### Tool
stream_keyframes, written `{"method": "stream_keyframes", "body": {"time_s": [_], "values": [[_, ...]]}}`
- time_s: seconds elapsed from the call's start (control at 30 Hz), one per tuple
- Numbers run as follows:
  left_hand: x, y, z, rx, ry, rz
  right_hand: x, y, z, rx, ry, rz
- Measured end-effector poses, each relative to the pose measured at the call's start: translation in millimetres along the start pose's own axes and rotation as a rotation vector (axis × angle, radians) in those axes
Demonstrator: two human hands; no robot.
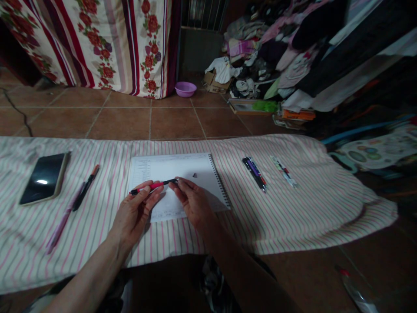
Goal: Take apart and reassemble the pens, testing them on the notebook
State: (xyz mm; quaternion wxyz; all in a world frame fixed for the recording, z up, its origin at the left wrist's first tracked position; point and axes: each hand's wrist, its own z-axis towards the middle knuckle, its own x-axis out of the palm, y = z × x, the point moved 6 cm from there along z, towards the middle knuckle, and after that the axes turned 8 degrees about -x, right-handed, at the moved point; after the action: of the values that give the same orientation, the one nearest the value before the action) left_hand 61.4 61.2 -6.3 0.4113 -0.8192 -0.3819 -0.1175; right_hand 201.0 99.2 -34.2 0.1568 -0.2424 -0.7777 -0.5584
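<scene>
A red-and-black pen is held crosswise over an open spiral notebook. My left hand grips its red barrel between thumb and fingers. At the pen's black right end, my right hand pinches with thumb and fingertips; any smaller part there is too small to make out. A small dark piece lies on the page just beyond my right hand. The notebook's spiral binding runs down its right side, and faint writing or print shows along its left and lower edges.
On the striped cloth a phone lies far left, beside a black-and-orange pen and a purple stick-like item. Several pens and a whitish slim bundle lie right. A purple basin stands on the tiled floor.
</scene>
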Motion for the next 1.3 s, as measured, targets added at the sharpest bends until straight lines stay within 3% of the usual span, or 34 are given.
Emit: {"method": "stream_keyframes", "body": {"time_s": [0.67, 1.1, 1.3], "values": [[-1.6, 0.5, -0.6, 0.01, -0.014, 0.003, 0.3, -2.4, -2.4, 0.035, -0.035, 0.02], [0.1, 1.2, 1.0, 0.031, 0.002, 0.02, 7.8, -2.1, -8.4, 0.085, 0.024, 0.03], [-0.6, 0.7, 1.8, 0.028, 0.054, 0.136, 5.6, -2.1, -8.0, 0.068, -0.02, 0.049]]}}
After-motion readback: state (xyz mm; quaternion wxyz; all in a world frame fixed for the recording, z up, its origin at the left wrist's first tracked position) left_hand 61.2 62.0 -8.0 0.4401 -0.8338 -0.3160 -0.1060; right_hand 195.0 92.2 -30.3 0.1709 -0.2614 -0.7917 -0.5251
